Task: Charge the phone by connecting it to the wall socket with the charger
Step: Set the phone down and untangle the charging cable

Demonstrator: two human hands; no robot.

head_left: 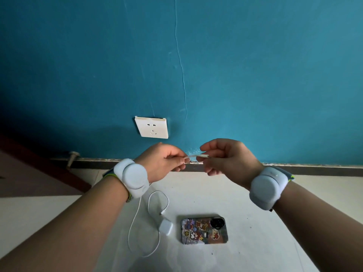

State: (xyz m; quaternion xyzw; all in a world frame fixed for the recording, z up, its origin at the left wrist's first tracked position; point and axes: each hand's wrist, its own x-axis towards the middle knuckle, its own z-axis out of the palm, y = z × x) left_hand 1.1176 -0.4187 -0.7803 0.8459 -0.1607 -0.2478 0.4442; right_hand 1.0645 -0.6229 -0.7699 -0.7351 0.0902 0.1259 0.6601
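A white wall socket sits low on the blue wall. Below it, my left hand and my right hand pinch the two sides of a short stretch of white charger cable near its connector end. The cable runs down from my left hand in loops on the floor to the white charger plug. To the right of the plug lies the phone face down, its case covered in cartoon stickers. Nothing is plugged into the socket.
A dark skirting board runs along the foot of the wall. A brown wooden door and a doorstop stand at the left. The floor is pale tile. White bands sit on both wrists.
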